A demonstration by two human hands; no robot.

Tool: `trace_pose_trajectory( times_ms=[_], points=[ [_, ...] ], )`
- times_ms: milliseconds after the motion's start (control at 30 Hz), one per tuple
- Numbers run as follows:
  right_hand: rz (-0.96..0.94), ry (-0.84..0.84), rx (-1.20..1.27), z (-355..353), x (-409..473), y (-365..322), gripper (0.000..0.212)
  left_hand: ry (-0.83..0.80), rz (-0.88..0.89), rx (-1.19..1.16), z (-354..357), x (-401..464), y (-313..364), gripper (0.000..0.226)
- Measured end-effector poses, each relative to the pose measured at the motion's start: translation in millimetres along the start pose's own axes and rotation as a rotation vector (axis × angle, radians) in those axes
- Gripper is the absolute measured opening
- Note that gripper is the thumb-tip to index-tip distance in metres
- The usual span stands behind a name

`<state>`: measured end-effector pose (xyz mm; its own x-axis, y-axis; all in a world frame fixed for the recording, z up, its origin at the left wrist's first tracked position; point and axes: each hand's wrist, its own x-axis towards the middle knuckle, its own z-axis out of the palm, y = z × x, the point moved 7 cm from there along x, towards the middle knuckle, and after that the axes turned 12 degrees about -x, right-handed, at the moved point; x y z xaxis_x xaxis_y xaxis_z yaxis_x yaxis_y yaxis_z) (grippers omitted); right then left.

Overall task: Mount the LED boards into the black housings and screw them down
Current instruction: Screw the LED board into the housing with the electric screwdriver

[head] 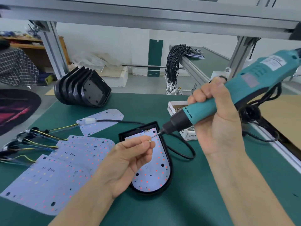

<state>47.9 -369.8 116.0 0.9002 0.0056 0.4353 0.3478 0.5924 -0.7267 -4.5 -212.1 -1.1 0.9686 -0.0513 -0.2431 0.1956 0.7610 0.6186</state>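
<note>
Right under both hands sits the black housing (168,167) with an LED board (154,167) inside; left hand (130,162) pinches a tiny screw (149,141), right hand (215,116) grips the teal screwdriver (228,95), tip just beside it.

The white cardboard screw box (176,110), just beyond the right hand (216,121), carries dark print on 2 faces: "SPRIN" on its left wall and "SPRIN" again on the front wall below that hand, each word cut off. The white label (272,62) on the teal electric screwdriver (241,88), above the right hand's grip, has lines of print too blurred to read.
</note>
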Motion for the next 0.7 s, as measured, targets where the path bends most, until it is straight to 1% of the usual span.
trace_pose_trajectory(
  times_ms=[233,500,567,700],
  points=[
    [0.008,0.007,-0.042,2.1,-4.0,4.0,0.016,-0.008,0.002,-0.043,2.1,-5.0,-1.7,0.011],
    [0.016,0.009,-0.052,-0.3,-4.9,6.8,0.016,0.002,0.019,-0.018,1.9,-4.6,-2.6,0.010],
    [0.024,-0.004,-0.060,-0.4,-5.9,8.7,0.016,0.019,0.047,0.001,0.4,-4.4,-1.6,0.010],
    [0.014,-0.072,-0.084,1.4,-10.7,12.2,0.017,0.064,0.159,0.103,-0.9,-5.0,4.5,0.009]
  ],
)
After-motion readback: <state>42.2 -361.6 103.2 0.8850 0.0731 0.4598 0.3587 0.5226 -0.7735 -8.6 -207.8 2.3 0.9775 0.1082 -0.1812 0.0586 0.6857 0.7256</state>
